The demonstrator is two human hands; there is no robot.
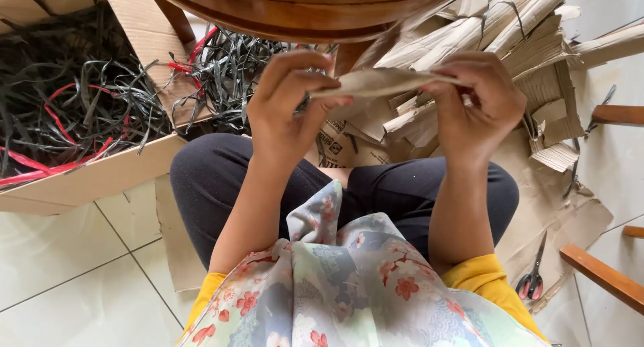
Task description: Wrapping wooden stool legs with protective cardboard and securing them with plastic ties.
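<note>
- The left hand (285,109) and the right hand (479,105) each pinch one end of a flat brown cardboard strip (376,82) held level at 12 o'clock above the lap
- In my judgement, an even grip at both ends keeps the strip from buckling
- Counted: one strip in hand, one pair of red-handled scissors (532,276) at 4 o'clock, one open cardboard box of black and red plastic straps (74,112) at 10 o'clock

Brown cardboard strip (376,83); black and red plastic strips (80,112) showing in tan box (94,176); floral grey-pink scarf (349,280); yellow sleeves (486,276); red-handled scissors (533,276); white tiled floor (60,266).
</note>
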